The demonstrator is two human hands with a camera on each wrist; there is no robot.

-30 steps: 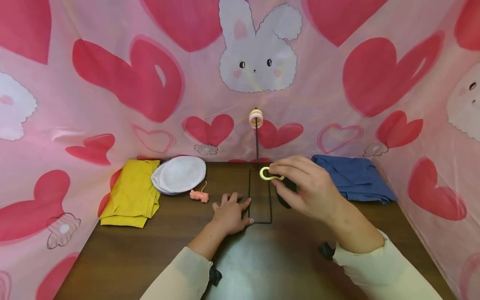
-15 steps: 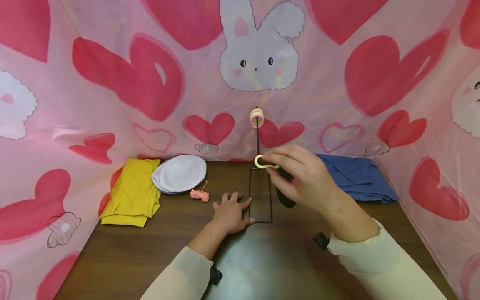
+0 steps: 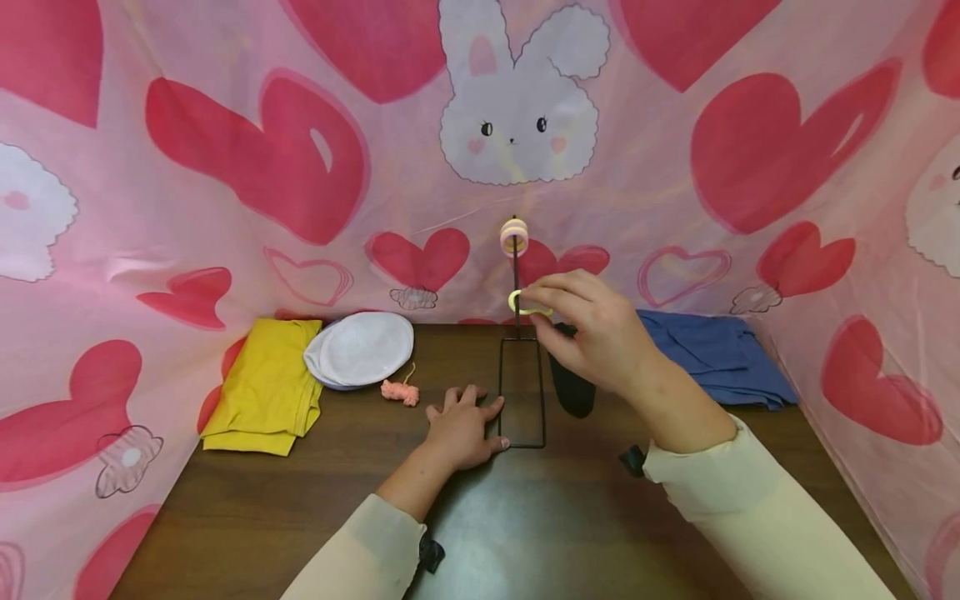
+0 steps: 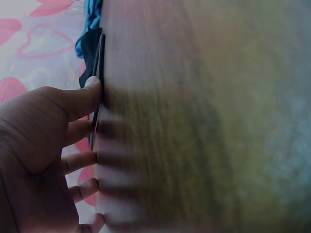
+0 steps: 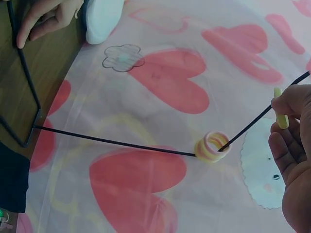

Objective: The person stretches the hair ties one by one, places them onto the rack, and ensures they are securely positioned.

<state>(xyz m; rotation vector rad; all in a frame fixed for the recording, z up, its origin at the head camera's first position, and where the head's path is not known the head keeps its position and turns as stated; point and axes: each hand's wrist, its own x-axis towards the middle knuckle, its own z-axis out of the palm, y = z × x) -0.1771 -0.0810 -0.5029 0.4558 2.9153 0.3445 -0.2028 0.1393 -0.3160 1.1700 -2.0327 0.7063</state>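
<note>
From the head view, the right hand (image 3: 600,337) is raised above the table (image 3: 300,517), its grip pinched on a pale yellow ring (image 3: 525,303) held right against the upright rod of a thin black wire stand (image 3: 516,275). Higher on that rod sit stacked rings (image 3: 513,237), pink and yellow. The left hand (image 3: 461,429) lies flat on the table, fingers straight and released, its thumb touching the rectangular wire base (image 3: 522,433) of the stand. To the left lie a folded yellow cloth (image 3: 262,387), a white round cap (image 3: 362,348) and a small pink yarn scrap (image 3: 397,391); to the right, a blue cloth (image 3: 712,354), and a dark cloth (image 3: 573,392) just beside the base.

The left wrist view is blurred, but the left hand (image 4: 43,160) shows spread on the wood, the thumb tip pressed to the wire base (image 4: 97,97).

In the right wrist view, the right hand (image 5: 291,160) pinches the yellow ring (image 5: 281,116) between fingertips, close to the rod's tip. The stacked rings (image 5: 212,146) sit further down the rod, well apart from the held one. The left hand (image 5: 48,14) rests at the base's far corner.
</note>
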